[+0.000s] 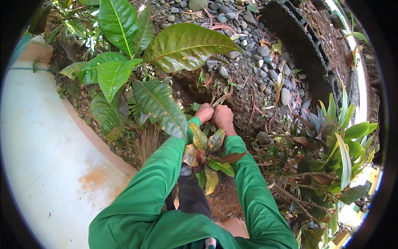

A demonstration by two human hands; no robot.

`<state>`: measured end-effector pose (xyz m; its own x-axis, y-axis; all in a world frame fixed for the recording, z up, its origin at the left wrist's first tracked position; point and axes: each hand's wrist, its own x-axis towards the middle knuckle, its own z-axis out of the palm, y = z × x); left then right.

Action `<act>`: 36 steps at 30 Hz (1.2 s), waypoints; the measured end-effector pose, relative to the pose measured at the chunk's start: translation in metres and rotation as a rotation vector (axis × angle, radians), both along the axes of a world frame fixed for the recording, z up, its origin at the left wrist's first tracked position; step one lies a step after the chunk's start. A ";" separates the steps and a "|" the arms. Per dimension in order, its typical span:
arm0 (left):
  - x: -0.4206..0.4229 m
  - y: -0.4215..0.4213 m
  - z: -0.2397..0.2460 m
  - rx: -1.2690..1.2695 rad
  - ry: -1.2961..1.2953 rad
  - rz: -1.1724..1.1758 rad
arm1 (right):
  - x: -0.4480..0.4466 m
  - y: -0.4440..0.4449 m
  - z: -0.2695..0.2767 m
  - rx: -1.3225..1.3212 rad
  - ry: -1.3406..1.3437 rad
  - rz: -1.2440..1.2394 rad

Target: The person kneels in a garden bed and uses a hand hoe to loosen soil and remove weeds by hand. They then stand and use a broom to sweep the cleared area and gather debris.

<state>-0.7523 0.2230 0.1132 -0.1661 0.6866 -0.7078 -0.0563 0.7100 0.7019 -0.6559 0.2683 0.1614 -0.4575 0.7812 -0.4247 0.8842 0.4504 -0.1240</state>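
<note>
Close together at the edge of a dug hollow in the soil (188,88) are my left hand (204,112) and my right hand (223,115). Both sets of fingers curl in around thin plant stems (215,99), with dry, strap-like leaves (224,97) sticking out just beyond them. The fingertips and the lower part of the stems are hidden from above. Between my green-sleeved forearms grows a croton (203,149) with yellow, green and reddish leaves. A large glossy green leaf (160,104) hangs beside my left wrist.
A broad-leaved shrub (119,62) rises at the upper left, beside a pale concrete slab (46,149). River pebbles (264,62) and fallen leaves cover the ground ahead, bounded by a dark curved wall (298,40). Dense branching plants (323,168) crowd the right side.
</note>
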 end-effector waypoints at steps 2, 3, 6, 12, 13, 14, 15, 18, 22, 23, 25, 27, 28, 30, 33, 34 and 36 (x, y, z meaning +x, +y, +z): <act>-0.003 -0.004 0.013 -0.057 -0.012 0.050 | 0.001 0.001 0.001 -0.018 0.007 0.000; -0.006 -0.006 0.021 0.007 0.083 0.026 | 0.001 0.001 0.002 -0.025 0.019 -0.017; -0.023 -0.023 0.045 0.271 0.354 -0.074 | 0.001 0.002 0.010 -0.099 0.034 -0.100; -0.063 -0.043 0.080 0.131 0.304 0.295 | -0.004 0.006 0.034 -0.431 0.056 -0.440; -0.070 -0.031 0.083 0.201 0.315 0.446 | -0.005 0.004 0.038 -0.583 0.120 -0.436; -0.081 -0.017 0.085 0.236 0.470 0.441 | -0.007 0.000 0.041 -0.731 0.170 -0.444; -0.093 0.004 0.085 0.195 0.608 0.380 | -0.007 -0.005 0.044 -0.898 0.251 -0.455; -0.105 0.048 0.081 0.048 0.697 0.108 | -0.012 -0.027 0.048 -0.985 0.493 -0.426; -0.102 0.079 0.065 -0.047 0.702 0.024 | -0.005 -0.047 0.041 -0.774 0.420 -0.303; -0.100 0.081 0.060 0.018 0.740 0.008 | 0.001 -0.049 0.037 -0.784 0.441 -0.287; -0.098 0.082 0.053 0.133 0.814 -0.042 | 0.016 -0.054 0.030 -0.844 0.644 -0.194; -0.101 0.082 0.050 0.184 0.808 -0.115 | 0.029 -0.071 0.024 -0.875 0.927 -0.461; -0.103 0.081 0.051 0.202 0.805 -0.127 | 0.034 -0.073 0.020 -0.996 1.049 -0.670; -0.109 0.079 0.055 0.231 0.815 -0.124 | 0.038 -0.077 0.013 -1.158 1.100 -0.962; -0.115 0.076 0.062 0.218 0.774 -0.142 | 0.038 -0.077 0.004 -1.118 0.835 -1.034; -0.115 0.075 0.063 0.237 0.796 -0.230 | 0.038 -0.077 0.001 -1.118 0.840 -1.063; -0.112 0.065 0.058 0.292 0.824 -0.305 | 0.038 -0.076 -0.004 -1.141 0.727 -1.120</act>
